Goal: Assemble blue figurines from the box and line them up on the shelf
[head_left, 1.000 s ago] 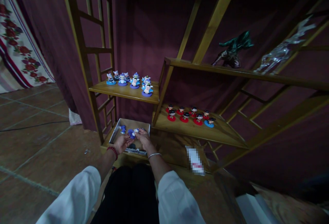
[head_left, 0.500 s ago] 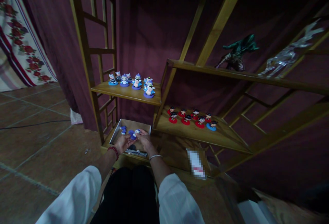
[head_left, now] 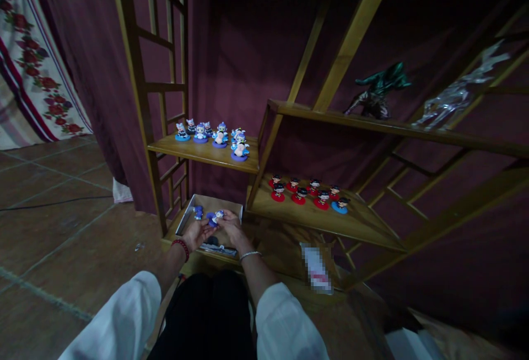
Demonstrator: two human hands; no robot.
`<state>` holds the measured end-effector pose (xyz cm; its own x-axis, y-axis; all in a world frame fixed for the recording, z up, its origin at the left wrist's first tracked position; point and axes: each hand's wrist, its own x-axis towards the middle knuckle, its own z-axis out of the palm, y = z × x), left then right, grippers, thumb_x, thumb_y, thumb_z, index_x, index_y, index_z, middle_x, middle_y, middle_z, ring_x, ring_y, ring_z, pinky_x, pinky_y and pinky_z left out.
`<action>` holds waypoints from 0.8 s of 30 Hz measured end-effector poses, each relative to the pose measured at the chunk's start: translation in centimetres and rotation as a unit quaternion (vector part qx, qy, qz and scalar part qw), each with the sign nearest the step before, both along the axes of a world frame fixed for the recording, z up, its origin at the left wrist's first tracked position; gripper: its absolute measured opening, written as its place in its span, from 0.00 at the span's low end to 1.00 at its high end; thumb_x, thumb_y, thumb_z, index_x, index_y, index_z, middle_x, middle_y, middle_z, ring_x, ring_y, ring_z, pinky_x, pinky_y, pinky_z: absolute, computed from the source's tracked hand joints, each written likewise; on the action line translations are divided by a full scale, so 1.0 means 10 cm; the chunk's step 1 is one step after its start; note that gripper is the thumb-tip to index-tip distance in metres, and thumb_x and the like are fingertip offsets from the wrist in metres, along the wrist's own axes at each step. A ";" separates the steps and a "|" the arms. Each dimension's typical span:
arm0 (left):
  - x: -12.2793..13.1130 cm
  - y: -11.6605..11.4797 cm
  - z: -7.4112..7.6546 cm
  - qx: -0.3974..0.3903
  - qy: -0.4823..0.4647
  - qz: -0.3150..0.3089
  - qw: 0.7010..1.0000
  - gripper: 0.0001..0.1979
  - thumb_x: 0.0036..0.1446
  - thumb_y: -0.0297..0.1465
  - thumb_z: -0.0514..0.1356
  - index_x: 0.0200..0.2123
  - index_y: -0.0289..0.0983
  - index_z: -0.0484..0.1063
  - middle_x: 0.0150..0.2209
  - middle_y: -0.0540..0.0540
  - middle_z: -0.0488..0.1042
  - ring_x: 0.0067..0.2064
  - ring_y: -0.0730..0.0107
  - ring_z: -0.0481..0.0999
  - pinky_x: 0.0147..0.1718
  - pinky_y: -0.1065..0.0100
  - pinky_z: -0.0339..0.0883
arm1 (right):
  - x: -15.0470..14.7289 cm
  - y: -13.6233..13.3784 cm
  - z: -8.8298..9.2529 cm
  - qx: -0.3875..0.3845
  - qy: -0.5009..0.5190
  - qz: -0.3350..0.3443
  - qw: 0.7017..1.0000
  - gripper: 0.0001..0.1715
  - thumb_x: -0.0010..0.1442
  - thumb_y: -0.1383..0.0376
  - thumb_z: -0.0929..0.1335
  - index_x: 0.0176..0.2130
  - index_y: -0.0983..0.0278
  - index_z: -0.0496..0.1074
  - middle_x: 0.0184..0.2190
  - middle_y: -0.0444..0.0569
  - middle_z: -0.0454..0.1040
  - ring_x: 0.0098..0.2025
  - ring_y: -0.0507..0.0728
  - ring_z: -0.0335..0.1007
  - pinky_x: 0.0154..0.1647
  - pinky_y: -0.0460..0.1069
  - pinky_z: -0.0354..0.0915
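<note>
My left hand [head_left: 196,232] and my right hand [head_left: 231,226] meet over a shallow grey tray [head_left: 187,217] on the lowest wooden shelf. Between their fingertips they hold a small figurine on a purple base [head_left: 215,217]. Both hands are closed on it. Another small blue figurine [head_left: 198,212] stands in the tray just left of them. A red bead bracelet is on my left wrist, a silver one on my right.
Several blue and purple figurines [head_left: 219,136] stand on the upper left shelf. Several red-based figurines [head_left: 303,191] and one blue-based stand on the middle right shelf. A green statuette [head_left: 378,90] and a clear deer figure [head_left: 457,92] are on the top shelf. Tiled floor lies left.
The hands stay together on the same figurine over the tray. The view has drifted slightly, with the shelves a little lower in the picture.
</note>
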<state>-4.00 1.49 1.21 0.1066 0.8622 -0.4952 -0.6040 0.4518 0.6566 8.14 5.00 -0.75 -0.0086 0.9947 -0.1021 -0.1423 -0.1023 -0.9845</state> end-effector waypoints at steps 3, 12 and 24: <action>0.00 -0.01 0.02 -0.009 -0.002 -0.005 1.000 0.06 0.57 0.23 0.48 0.31 0.32 0.64 0.25 0.43 0.72 0.30 0.70 0.76 0.32 0.71 0.71 | -0.01 0.00 0.01 0.002 0.008 0.008 1.000 0.24 0.29 0.62 0.74 0.31 0.65 0.70 0.25 0.44 0.73 0.29 0.54 0.69 0.33 0.49 0.64; 0.02 -0.01 0.01 -0.002 -0.020 0.007 1.000 0.06 0.58 0.23 0.48 0.31 0.32 0.64 0.25 0.43 0.72 0.30 0.69 0.76 0.32 0.69 0.72 | 0.00 0.03 0.07 -0.003 -0.012 0.017 1.000 0.22 0.31 0.67 0.73 0.32 0.64 0.70 0.23 0.42 0.72 0.28 0.53 0.68 0.32 0.49 0.64; 0.00 0.02 -0.01 -0.001 -0.018 0.005 1.000 0.08 0.59 0.26 0.48 0.32 0.32 0.64 0.23 0.44 0.72 0.28 0.70 0.75 0.28 0.71 0.70 | 0.01 0.07 0.02 0.012 -0.023 0.048 0.999 0.25 0.33 0.66 0.72 0.37 0.64 0.71 0.25 0.43 0.73 0.28 0.53 0.68 0.30 0.47 0.63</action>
<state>-4.03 1.65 1.09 0.1167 0.8626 -0.4922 -0.6314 0.4470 0.6337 8.21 5.69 -0.56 -0.0994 0.9917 -0.0812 -0.0872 -0.0900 -0.9921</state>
